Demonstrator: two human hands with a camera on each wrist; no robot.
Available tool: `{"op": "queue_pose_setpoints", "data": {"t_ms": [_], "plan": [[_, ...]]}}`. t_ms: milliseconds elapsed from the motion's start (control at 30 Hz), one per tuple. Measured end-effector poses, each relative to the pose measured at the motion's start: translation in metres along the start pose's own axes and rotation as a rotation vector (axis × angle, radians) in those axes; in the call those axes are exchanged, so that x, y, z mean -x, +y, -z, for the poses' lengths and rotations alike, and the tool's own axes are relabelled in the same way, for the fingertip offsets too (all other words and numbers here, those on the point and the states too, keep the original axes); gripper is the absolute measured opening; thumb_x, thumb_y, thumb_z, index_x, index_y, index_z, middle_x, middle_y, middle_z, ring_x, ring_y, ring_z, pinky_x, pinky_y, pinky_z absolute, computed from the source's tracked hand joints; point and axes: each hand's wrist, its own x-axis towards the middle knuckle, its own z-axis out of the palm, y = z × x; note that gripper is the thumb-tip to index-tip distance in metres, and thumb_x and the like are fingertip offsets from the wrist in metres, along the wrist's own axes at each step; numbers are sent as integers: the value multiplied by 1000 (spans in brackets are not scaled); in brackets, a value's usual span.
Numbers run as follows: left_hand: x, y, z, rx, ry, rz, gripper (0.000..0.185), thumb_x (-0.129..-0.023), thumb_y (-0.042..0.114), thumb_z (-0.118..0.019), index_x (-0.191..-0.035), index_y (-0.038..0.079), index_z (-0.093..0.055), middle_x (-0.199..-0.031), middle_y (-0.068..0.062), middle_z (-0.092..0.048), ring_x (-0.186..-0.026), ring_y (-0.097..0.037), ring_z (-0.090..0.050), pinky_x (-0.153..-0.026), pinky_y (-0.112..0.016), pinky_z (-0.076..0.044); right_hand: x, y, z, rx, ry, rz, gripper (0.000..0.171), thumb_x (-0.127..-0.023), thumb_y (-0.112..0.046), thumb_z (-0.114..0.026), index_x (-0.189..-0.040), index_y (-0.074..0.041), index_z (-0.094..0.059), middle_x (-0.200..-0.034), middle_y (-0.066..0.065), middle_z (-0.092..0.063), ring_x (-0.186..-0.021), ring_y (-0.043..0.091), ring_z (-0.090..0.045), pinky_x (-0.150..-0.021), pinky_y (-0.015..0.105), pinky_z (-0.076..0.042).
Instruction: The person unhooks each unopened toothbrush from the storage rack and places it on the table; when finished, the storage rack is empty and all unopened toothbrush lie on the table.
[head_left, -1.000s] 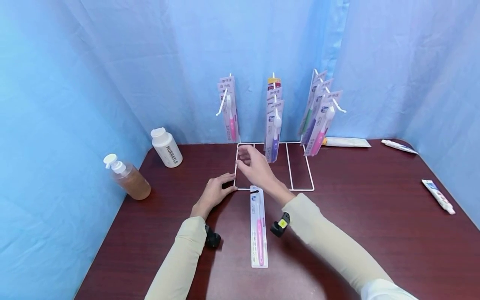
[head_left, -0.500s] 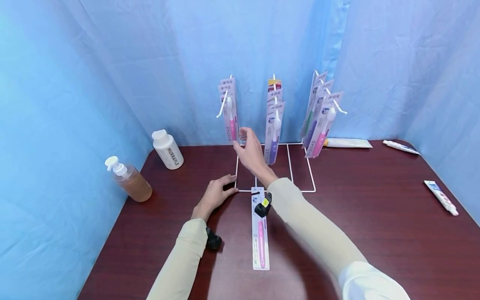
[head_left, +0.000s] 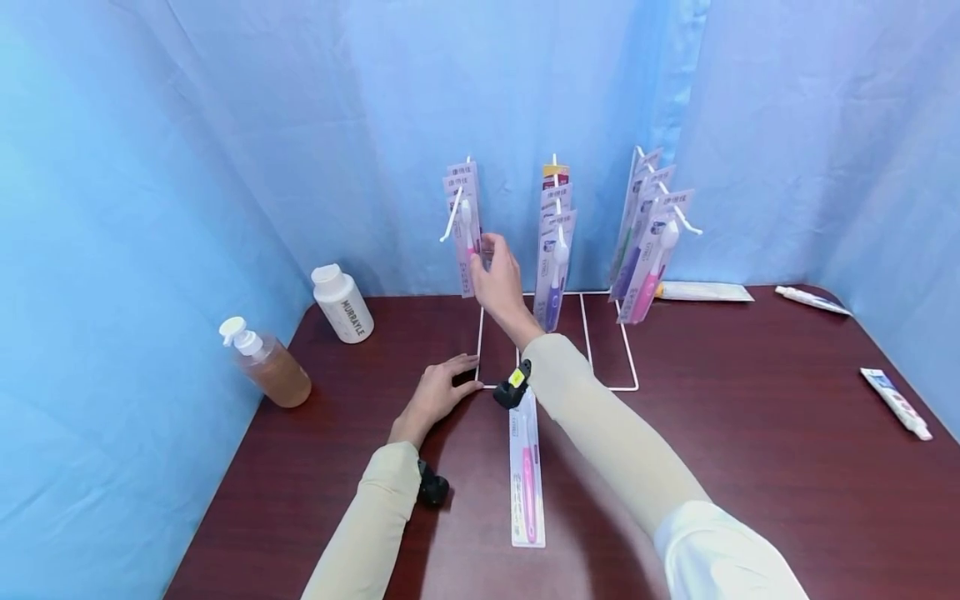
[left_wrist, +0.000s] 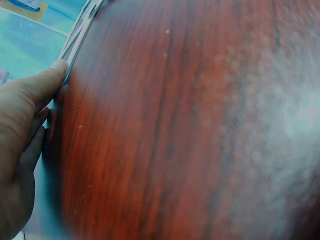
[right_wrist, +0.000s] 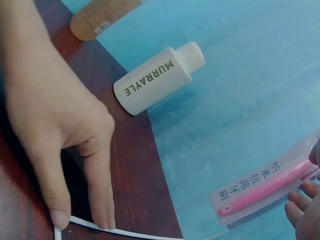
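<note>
In the head view, my right hand [head_left: 497, 279] is at the right edge of a packaged pink toothbrush [head_left: 465, 229] hanging from the rack's left hook. Its fingers are spread beside the card in the right wrist view; whether they touch it is unclear. My left hand [head_left: 435, 392] rests low on the table, its fingertips touching the front left corner of the white wire rack [head_left: 480, 333]. Thumb and fingers there lie nearly straight, as the right wrist view shows. Another packaged pink toothbrush [head_left: 528, 483] lies flat before the rack, its top partly behind the right wrist camera.
Packaged toothbrushes [head_left: 555, 267] hang on the middle hook, and more packaged toothbrushes [head_left: 648, 267] on the right one. A white bottle [head_left: 345, 308] and a pump bottle [head_left: 273, 371] stand left. Toothpaste tubes [head_left: 896, 404] lie right. Blue curtains [head_left: 375, 125] enclose the table.
My right hand has moved up and back from above the rack's base to the hanging pink toothbrush on the left hook. The left hand stays at the rack's corner.
</note>
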Motion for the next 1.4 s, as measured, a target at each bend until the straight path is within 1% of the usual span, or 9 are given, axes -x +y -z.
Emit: {"op": "queue_pose_setpoints", "data": {"t_ms": [233, 400, 567, 633, 767, 933, 1100, 1267, 1400], "plan": [[1, 2, -3, -1, -3, -2, 46, -88, 31, -69, -130, 14, -62, -137, -4, -57, -132, -20, -48, -109, -42, -40, -5, 5, -3, -38, 39, 18, 26, -98, -17, -52, -122, -6, -56, -111, 10, -64, -102, 22, -60, -91, 33, -50], [1, 2, -3, -2, -7, 8, 46, -89, 31, -68, -131, 14, -61, -137, -3, -57, -133, -19, -47, -109, -41, -39, 1, 6, -4, -62, 54, 94, 20, -97, -15, -56, -113, -5, -61, -105, 11, -68, -94, 21, -63, -86, 32, -52], [0, 2, -2, 8, -5, 0, 46, -89, 30, -69, -131, 14, -61, -137, -3, -57, -133, -18, -48, -109, -41, -40, 11, 7, 0, -69, 88, 189, 19, -97, -12, -55, -111, -2, -62, -103, 13, -67, -90, 23, -63, -84, 32, -52], [0, 2, -2, 8, -2, -2, 46, -89, 30, -69, -131, 14, -61, -136, -2, -58, -133, -18, -48, -109, -40, -40, 16, 6, 3, -63, 98, 212, 19, -96, -11, -55, -112, -1, -62, -101, 13, -66, -90, 23, -62, -84, 31, -52], [-1, 2, -1, 7, 2, -10, 46, -89, 29, -69, -131, 13, -61, -136, -3, -58, -133, -19, -47, -109, -41, -40, 28, 1, 11, -48, 103, 251, 22, -95, -7, -54, -116, -1, -61, -98, 12, -62, -88, 22, -61, -80, 31, -52], [-1, 1, 0, 12, 0, -6, 46, -88, 29, -69, -131, 13, -61, -136, -2, -58, -133, -19, -47, -109, -41, -39, 46, -10, 24, 3, 90, 294, 29, -91, -3, -55, -119, 0, -62, -95, 12, -60, -85, 22, -60, -77, 33, -52], [-1, 1, 2, 16, -2, -4, 47, -88, 30, -69, -132, 13, -61, -137, -2, -57, -134, -19, -47, -110, -41, -39, 68, -20, 43, 59, 60, 324, 30, -89, -1, -57, -118, 1, -64, -93, 13, -61, -83, 22, -62, -75, 31, -57], [1, 1, 2, 22, 7, -19, 47, -88, 28, -70, -131, 11, -61, -136, -4, -58, -132, -22, -48, -109, -42, -39, 87, -31, 64, 164, 43, 321, 29, -90, -3, -58, -118, -4, -67, -92, 9, -62, -81, 19, -61, -73, 30, -56], [2, 1, 3, 26, -4, -6, 47, -88, 28, -69, -131, 12, -60, -137, -3, -57, -133, -21, -47, -110, -42, -38, 97, -39, 80, 228, 29, 340, 28, -90, -3, -59, -115, -7, -69, -91, 7, -63, -78, 18, -61, -73, 31, -53]]}}
